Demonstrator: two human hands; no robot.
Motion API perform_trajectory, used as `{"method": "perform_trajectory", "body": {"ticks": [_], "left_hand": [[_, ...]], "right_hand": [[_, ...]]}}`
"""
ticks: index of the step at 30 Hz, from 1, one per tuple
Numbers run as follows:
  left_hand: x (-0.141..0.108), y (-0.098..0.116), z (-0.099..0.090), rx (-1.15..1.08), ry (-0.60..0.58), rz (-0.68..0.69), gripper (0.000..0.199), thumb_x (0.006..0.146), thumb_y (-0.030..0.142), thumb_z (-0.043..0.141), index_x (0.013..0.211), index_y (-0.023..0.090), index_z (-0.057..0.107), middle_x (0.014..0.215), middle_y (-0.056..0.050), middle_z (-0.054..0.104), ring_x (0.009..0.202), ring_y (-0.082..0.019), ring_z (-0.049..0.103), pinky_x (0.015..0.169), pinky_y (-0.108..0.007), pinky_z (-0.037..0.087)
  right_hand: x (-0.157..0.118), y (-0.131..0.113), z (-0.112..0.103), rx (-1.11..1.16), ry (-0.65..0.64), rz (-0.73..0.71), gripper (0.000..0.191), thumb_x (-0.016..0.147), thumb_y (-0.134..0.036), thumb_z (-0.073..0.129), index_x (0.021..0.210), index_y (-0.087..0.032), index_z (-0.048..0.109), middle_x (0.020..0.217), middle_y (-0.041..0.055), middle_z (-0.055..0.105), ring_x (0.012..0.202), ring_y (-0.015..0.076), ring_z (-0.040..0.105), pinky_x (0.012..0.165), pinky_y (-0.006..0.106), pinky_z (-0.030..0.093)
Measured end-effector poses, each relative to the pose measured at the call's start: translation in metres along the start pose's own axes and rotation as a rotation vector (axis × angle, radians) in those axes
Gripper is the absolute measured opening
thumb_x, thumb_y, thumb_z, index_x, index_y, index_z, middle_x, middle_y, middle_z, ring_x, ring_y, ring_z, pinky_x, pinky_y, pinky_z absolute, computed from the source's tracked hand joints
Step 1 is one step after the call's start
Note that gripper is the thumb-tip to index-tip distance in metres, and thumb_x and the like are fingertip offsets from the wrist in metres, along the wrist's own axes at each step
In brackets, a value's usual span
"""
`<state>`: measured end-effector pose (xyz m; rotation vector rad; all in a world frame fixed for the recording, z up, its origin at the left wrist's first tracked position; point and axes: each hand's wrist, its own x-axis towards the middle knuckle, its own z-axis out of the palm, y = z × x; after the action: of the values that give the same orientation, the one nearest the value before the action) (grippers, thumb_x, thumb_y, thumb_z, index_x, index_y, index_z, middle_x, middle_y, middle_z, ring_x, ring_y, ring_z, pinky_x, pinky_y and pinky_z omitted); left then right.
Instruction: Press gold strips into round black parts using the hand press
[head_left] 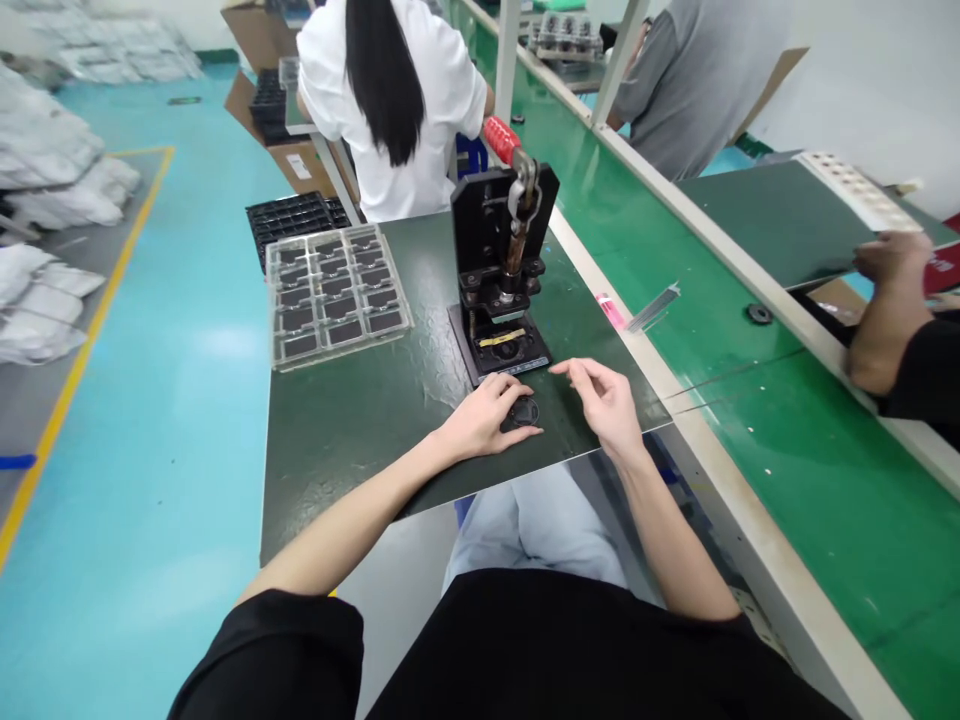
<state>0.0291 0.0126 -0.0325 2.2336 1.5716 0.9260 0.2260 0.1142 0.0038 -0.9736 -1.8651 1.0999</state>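
Left hand (pixel 480 420) curved over a small round black part (pixel 525 412), touching it, grip impossible to tell; right hand (pixel 600 405) open, fingers loosely spread, empty, just beside that part, above a dark green bench (pixel 337 450). Just beyond, a black hand press (pixel 495 260) with a red handle (pixel 501 140); to its left, a clear tray (pixel 401 300) of black pieces (pixel 341 332). Farther right, past a green conveyor (pixel 825 480), a co-worker's hand (pixel 892 260) on a dark green board (pixel 780 220).
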Motion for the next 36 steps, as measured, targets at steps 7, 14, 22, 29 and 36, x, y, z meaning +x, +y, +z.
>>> {"method": "perform_trajectory", "body": {"ticks": [7,14,22,29,36], "left_hand": [[0.001,-0.001,0.003,-0.018,-0.002,-0.008,0.05,0.094,0.059,0.069,0.123,0.019,0.06,0.115,-0.014,0.067,0.109,-0.031,0.066,0.098,-0.047,0.057],[0.001,0.001,0.006,-0.006,-0.015,-0.036,0.054,0.094,0.063,0.067,0.123,0.018,0.057,0.115,-0.014,0.067,0.111,-0.032,0.066,0.097,-0.048,0.058],[-0.001,0.003,0.006,0.011,-0.034,-0.029,0.056,0.096,0.064,0.063,0.125,0.017,0.056,0.117,-0.014,0.067,0.113,-0.032,0.066,0.097,-0.048,0.058],[0.0,0.004,0.005,0.01,-0.041,-0.026,0.054,0.096,0.061,0.064,0.126,0.018,0.056,0.118,-0.014,0.067,0.113,-0.032,0.066,0.099,-0.049,0.057],[0.001,0.003,0.006,0.01,-0.029,-0.015,0.055,0.096,0.062,0.064,0.125,0.016,0.056,0.116,-0.015,0.067,0.112,-0.033,0.066,0.097,-0.049,0.058]], "right_hand": [[0.052,-0.005,0.034,0.102,-0.109,-0.105,0.048,0.094,-0.064,0.062,0.096,-0.02,0.083,0.091,0.0078,0.077,0.081,0.0215,0.068,0.073,0.034,0.053],[0.078,0.013,0.053,-0.03,-0.171,-0.193,0.047,0.096,-0.059,0.062,0.091,-0.017,0.084,0.075,0.0058,0.076,0.061,0.0163,0.061,0.059,0.029,0.046],[0.071,0.016,0.051,-0.107,-0.15,-0.263,0.035,0.096,-0.049,0.067,0.097,-0.019,0.085,0.074,0.0051,0.072,0.063,0.0158,0.057,0.062,0.03,0.046],[0.069,0.014,0.053,-0.011,-0.098,-0.213,0.031,0.095,-0.044,0.068,0.092,-0.017,0.084,0.075,0.0048,0.077,0.057,0.0134,0.056,0.056,0.028,0.042],[0.072,0.017,0.06,-0.058,-0.1,-0.242,0.033,0.095,-0.045,0.067,0.089,-0.018,0.084,0.074,0.005,0.077,0.06,0.0151,0.058,0.064,0.031,0.047]]}}
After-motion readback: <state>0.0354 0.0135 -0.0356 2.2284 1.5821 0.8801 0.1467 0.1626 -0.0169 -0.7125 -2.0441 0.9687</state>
